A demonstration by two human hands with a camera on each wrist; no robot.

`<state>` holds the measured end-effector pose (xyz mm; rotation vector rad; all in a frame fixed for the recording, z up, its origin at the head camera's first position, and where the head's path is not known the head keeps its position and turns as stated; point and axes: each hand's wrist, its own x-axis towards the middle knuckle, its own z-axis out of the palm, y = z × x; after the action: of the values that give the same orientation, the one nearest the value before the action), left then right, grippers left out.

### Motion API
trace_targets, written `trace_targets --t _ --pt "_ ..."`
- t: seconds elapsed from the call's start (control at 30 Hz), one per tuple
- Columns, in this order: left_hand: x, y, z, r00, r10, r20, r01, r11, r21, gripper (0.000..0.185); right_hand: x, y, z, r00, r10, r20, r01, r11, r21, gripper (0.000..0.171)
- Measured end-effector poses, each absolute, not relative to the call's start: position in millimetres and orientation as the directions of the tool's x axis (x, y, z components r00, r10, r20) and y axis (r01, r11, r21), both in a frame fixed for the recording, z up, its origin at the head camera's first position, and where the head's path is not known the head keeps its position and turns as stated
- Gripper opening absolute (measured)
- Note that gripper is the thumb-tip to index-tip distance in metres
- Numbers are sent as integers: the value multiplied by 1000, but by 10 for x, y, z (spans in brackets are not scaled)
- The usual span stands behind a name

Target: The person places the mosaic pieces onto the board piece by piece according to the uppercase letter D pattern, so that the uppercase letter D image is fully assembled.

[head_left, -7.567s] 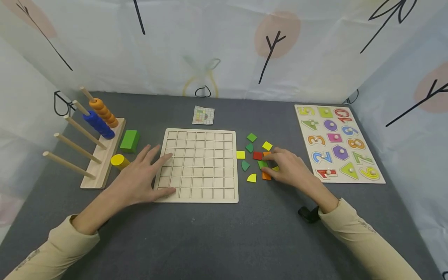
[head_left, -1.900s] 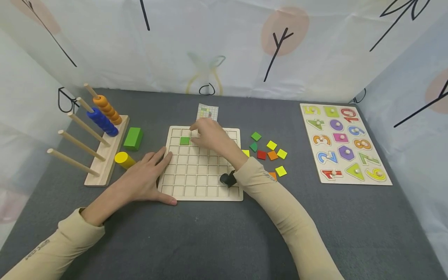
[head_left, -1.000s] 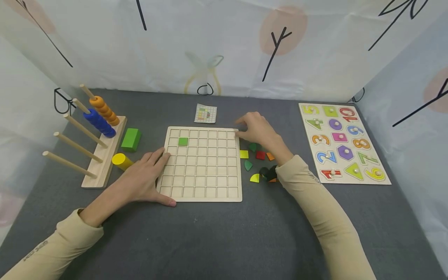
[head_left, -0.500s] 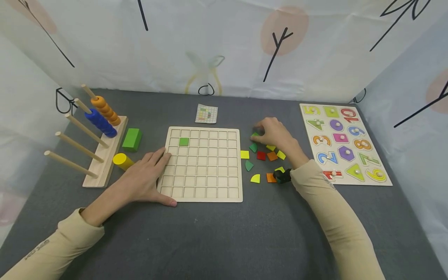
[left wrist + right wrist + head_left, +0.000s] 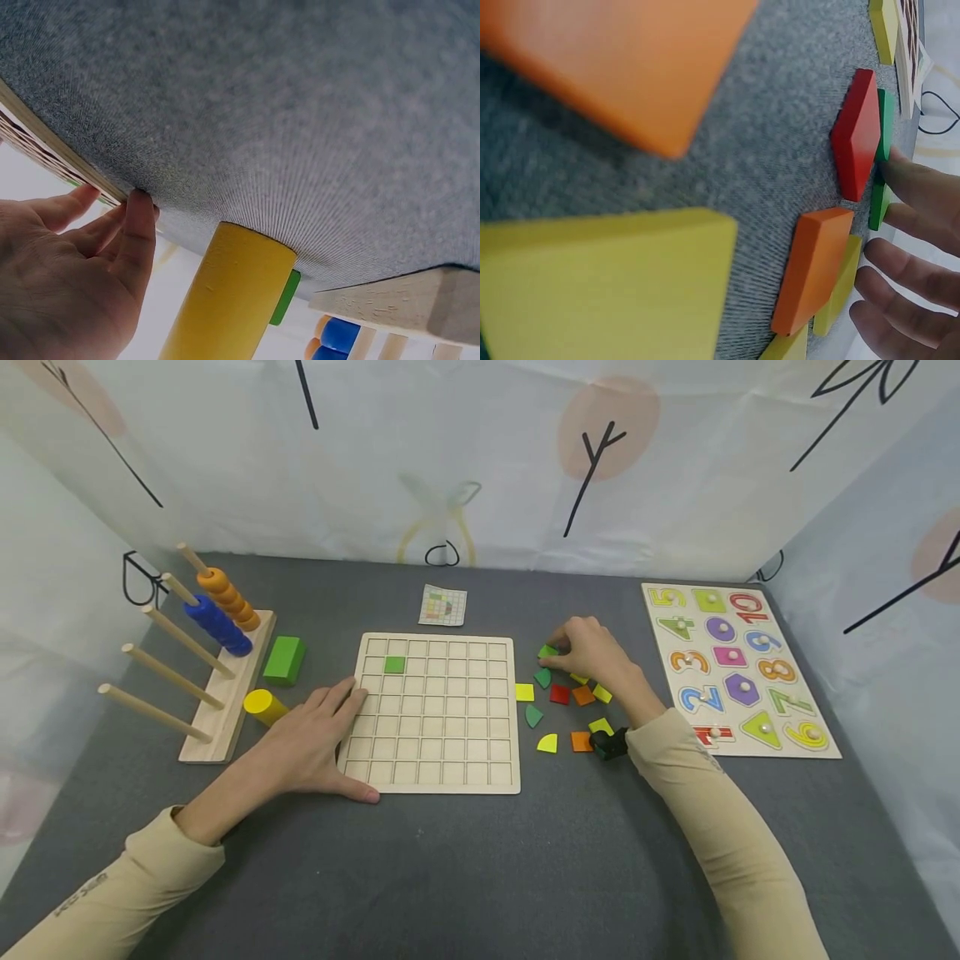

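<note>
Green square tile [image 5: 548, 652] sits pinched in the right hand [image 5: 592, 652]; left hand [image 5: 311, 743] rests flat, fingers straight, on the wooden grid board [image 5: 435, 710].

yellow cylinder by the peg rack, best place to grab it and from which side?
Take the yellow cylinder across its round body, coming from above, thumb and fingers on opposite curved sides. It lies on its side on the table, probably free to roll, so an end grip looks less sure. The left hand is nearest; it rests on the grid board.
</note>
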<state>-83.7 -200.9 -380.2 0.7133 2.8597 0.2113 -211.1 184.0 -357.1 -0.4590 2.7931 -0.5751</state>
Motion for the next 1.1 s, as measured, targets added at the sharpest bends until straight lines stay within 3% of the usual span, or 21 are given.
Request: trace_targets --t 1.1 --pt "-830 -2000 -3777 -868 470 -162 442 878 183 141 -2060 1749 -3574 -911 -380 -159 -291 867 -406 26"
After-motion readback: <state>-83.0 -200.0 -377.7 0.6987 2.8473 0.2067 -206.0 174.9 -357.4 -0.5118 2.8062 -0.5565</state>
